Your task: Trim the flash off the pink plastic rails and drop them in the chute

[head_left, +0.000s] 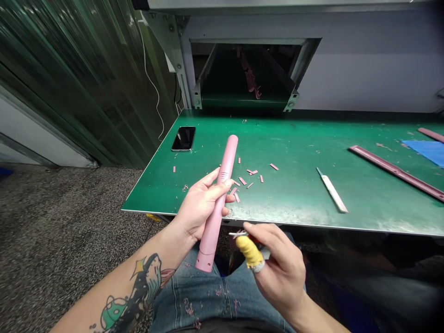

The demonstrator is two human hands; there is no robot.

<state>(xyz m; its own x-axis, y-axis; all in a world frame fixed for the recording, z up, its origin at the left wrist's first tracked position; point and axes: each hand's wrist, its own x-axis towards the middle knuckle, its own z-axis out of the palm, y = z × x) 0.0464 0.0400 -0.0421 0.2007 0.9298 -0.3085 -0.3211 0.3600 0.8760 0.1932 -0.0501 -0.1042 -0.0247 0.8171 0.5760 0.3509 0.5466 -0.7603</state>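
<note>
My left hand (204, 199) is wrapped round a long pink plastic tube (212, 231), held tilted over the bench's front edge. Short slits show in the tube near my left thumb, and small holes at its lower end. My right hand (280, 259), its thumb covered in a yellow wrap (249, 252), pinches a small thin blade (237, 234) beside the tube, apart from it. Pink curls of shaving cling to the blade; its handle is mostly hidden in my palm. Small pink offcuts (243, 181) lie scattered on the green bench (294, 138) past my left hand.
A phone (183, 138) lies at the bench's left. To the right are a white-handled knife (333, 192), a long pink plastic piece (395, 171) and a blue sheet (426, 151). Behind the bench, a conveyor belt (222, 88) carrying pink pieces runs through a wall opening.
</note>
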